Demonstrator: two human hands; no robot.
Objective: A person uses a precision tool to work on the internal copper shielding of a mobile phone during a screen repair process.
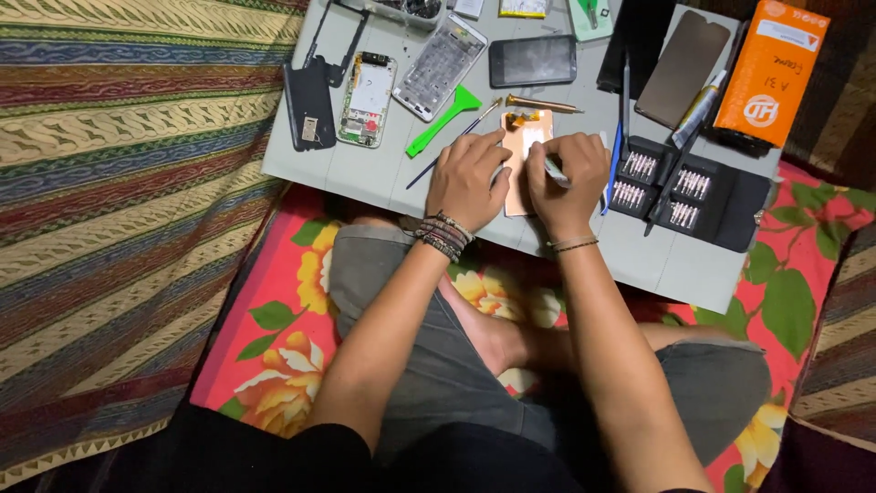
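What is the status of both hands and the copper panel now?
Left hand pressing on copper panel. Right hand grips a thin tool over it. Green pry tool and brush lie just left, apart.

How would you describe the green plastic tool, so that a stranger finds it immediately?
Start at the grey work board. Just beyond the left hand, beside the clear phone frame, lies the green plastic tool. It alone is bright green, with a flat triangular head.

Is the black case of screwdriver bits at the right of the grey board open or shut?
Open. The black bit case lies spread flat on the grey board, and its rows of silver bits show uncovered, just right of the right hand.
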